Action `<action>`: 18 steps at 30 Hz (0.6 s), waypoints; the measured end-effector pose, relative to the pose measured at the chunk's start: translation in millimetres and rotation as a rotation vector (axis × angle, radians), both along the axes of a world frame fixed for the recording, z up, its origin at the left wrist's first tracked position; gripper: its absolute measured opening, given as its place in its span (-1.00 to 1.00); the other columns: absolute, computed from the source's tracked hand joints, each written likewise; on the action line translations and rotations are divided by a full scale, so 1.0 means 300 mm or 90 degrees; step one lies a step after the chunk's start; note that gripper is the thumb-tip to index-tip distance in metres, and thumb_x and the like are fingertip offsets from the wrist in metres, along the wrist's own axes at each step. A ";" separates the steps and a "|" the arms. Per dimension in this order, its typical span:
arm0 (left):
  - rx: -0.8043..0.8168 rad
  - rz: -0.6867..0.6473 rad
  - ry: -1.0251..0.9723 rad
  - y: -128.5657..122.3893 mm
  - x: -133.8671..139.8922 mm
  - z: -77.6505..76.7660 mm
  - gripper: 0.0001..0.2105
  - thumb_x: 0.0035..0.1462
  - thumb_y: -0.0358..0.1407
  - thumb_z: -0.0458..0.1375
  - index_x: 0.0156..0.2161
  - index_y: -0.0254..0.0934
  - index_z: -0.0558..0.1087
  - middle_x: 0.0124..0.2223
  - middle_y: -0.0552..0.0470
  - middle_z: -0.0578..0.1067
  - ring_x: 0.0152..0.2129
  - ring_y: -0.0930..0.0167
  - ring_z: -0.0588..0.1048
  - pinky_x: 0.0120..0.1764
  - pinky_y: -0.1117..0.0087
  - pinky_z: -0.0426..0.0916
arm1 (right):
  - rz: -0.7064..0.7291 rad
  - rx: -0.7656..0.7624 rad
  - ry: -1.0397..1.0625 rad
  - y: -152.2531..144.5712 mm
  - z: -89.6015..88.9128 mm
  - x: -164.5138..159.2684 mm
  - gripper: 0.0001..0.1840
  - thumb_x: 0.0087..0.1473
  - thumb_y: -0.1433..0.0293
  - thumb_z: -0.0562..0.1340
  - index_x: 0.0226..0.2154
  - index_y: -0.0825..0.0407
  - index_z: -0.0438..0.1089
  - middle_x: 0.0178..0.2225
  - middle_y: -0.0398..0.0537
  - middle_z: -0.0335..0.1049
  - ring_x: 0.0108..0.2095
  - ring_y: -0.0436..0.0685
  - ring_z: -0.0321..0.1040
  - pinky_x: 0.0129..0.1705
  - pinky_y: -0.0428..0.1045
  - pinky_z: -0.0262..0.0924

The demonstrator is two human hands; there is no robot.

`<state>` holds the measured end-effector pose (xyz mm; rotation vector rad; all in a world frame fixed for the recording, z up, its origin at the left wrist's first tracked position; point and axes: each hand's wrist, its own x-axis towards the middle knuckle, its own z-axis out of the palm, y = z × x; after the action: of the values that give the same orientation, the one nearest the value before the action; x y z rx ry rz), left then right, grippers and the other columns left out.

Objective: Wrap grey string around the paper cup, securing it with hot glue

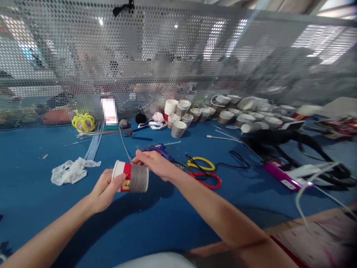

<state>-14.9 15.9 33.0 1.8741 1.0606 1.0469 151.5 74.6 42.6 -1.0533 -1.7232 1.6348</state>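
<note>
A white and red paper cup [119,167] lies sideways in my left hand [103,191], the fingers closed around its red and white end. Grey yarn [139,179] is wound in tight rows around the other half of the cup. At the cup's upper edge, my right hand [154,163] is closed in a pinch on the yarn. From there a strand runs back to a small grey yarn ball [123,123] near the mesh. Just beyond my right hand lies a blue glue gun [158,149], partly hidden.
Scissors [205,173] with yellow and red handles lie right of centre. Several yarn-wrapped cups [178,129] stand along the perforated metal screen [178,48]. White lace [69,172] sits at left, a phone [109,111] leans behind, and a purple box [281,176] lies right.
</note>
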 end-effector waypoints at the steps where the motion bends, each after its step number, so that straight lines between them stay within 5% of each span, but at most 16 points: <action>1: 0.002 -0.006 0.007 0.002 0.000 0.001 -0.63 0.07 -0.20 -0.15 -0.60 -0.36 0.33 -0.63 0.06 0.30 -0.68 0.50 0.20 -0.56 0.50 0.13 | -0.008 -0.029 0.018 -0.007 0.004 0.011 -0.47 -0.05 0.04 -0.06 -0.45 0.15 0.33 -0.52 -0.07 0.27 -0.54 -0.08 0.18 -0.54 -0.17 0.10; 4: -0.004 -0.057 0.023 0.006 0.004 0.008 -0.68 0.07 -0.24 -0.13 -0.48 -0.37 0.39 -0.54 0.01 0.36 -0.59 0.45 0.27 -0.47 0.48 0.17 | 0.048 -0.074 0.041 -0.037 0.004 0.044 -0.49 -0.06 0.05 -0.04 -0.27 0.12 0.29 -0.42 -0.01 0.30 -0.44 -0.01 0.24 -0.47 -0.10 0.17; 8: -0.122 -0.097 -0.027 0.013 0.005 -0.009 -0.73 0.04 -0.24 -0.06 -0.44 -0.37 0.41 -0.49 0.02 0.38 -0.53 0.44 0.29 -0.41 0.48 0.17 | 0.083 0.033 0.006 -0.072 -0.016 0.064 -0.51 -0.11 0.16 0.11 -0.15 0.11 0.20 -0.33 -0.01 0.30 -0.37 0.03 0.25 -0.38 -0.06 0.17; 13: -0.397 -0.016 -0.272 0.032 -0.001 -0.084 -0.70 -0.04 -0.15 0.02 -0.45 -0.41 0.40 -0.58 0.06 0.36 -0.63 0.49 0.27 -0.51 0.50 0.15 | 0.019 0.226 -0.136 -0.099 -0.055 0.047 -0.43 -0.21 0.17 0.20 -0.13 0.08 0.17 -0.24 0.01 0.27 -0.30 0.08 0.23 -0.28 -0.02 0.12; 18: -0.453 0.049 -0.319 0.026 0.016 -0.136 -0.74 -0.10 -0.18 0.10 -0.52 -0.42 0.37 -0.67 0.13 0.29 -0.74 0.58 0.19 -0.63 0.57 0.05 | 0.011 0.333 -0.236 -0.129 -0.100 0.025 -0.46 -0.27 0.19 0.24 -0.19 0.06 0.20 -0.25 0.00 0.27 -0.28 0.11 0.22 -0.27 -0.01 0.09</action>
<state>-10.3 23.6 -7.8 0.9489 1.0218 0.9415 158.9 36.0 12.5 -1.1169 -2.2363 0.9390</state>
